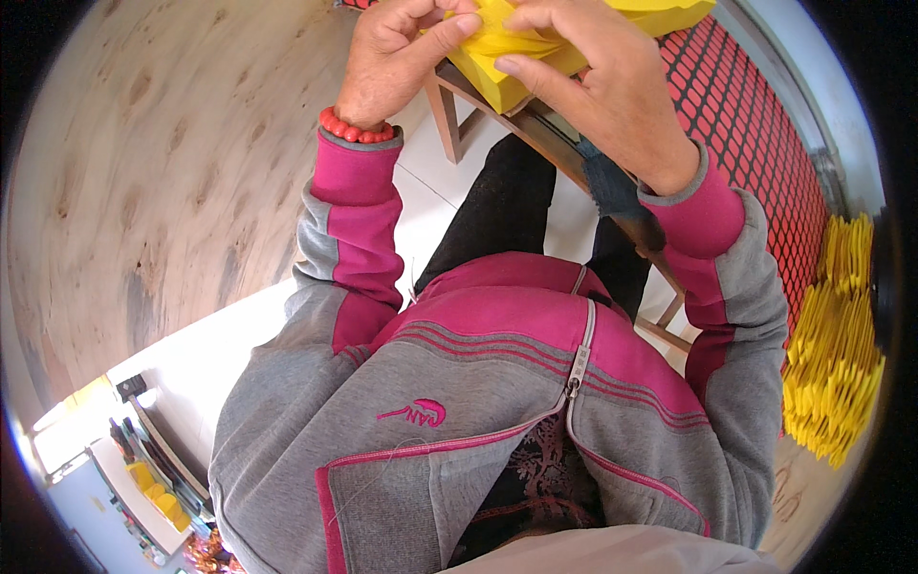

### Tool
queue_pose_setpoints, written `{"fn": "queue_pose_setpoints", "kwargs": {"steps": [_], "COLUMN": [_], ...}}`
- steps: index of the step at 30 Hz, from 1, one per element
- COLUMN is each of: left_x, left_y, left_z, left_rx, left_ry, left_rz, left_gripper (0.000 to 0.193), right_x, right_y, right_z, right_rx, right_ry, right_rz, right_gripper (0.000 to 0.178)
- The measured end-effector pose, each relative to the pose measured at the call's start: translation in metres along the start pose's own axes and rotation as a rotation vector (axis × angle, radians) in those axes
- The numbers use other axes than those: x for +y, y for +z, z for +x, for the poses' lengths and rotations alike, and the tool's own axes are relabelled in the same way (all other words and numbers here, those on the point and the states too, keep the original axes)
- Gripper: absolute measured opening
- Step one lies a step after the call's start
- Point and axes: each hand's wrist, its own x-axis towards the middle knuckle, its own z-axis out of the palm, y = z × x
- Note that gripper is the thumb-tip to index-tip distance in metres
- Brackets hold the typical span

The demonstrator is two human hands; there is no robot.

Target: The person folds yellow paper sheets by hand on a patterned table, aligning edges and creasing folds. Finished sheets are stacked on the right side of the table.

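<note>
At the top edge, yellow paper (502, 84) lies folded and creased over the corner of a wooden stand, and part of it runs out of view. My left hand (397, 57), with a red bead bracelet (356, 126) at the wrist, pinches the paper between thumb and fingers. From the other side my right hand (612, 91) bends over the same paper, thumb and forefinger on either side of a fold. Some fingertips of both hands are cut off by the frame or hidden.
A large wooden board (172, 172) fills the left. Stacked yellow folded pieces (834, 354) stand at the far right, beside a red and black patterned surface (741, 110). The wooden stand (446, 120) has legs near my knees. Yellow items (158, 493) sit on a shelf at lower left.
</note>
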Motion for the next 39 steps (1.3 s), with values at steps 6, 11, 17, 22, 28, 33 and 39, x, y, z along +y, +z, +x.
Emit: {"fn": "queue_pose_setpoints", "kwargs": {"steps": [6,11,17,22,28,33,39], "left_x": [-0.008,-0.015,-0.017,-0.009,0.0,0.007,0.011], "left_y": [0.005,0.005,0.007,0.018,0.025,0.016,0.013], "left_z": [-0.002,-0.001,0.003,0.003,0.005,0.001,0.003], "left_rx": [0.079,0.166,0.297,0.345,0.31,0.159,0.039], "left_ry": [0.017,0.05,0.067,0.04,0.092,0.085,0.063], "left_rz": [-0.024,-0.059,0.07,0.011,0.01,0.117,0.169], "left_gripper": [0.003,0.003,0.011,0.011,0.015,0.006,0.011], "right_x": [-0.043,-0.032,0.022,0.036,0.034,0.032,0.027], "right_y": [-0.02,0.001,-0.021,-0.017,-0.024,-0.024,-0.025], "right_z": [-0.045,-0.147,-0.26,-0.282,-0.273,-0.279,-0.271], "right_rx": [-0.098,-0.353,-0.624,-0.604,-0.448,-0.362,-0.371], "right_ry": [-0.005,0.278,0.756,0.649,0.631,0.584,0.622], "right_rz": [-0.089,-0.022,-0.552,-0.608,-0.618,-0.576,-0.563], "right_gripper": [0.01,0.02,0.027,0.024,0.021,0.021,0.033]}}
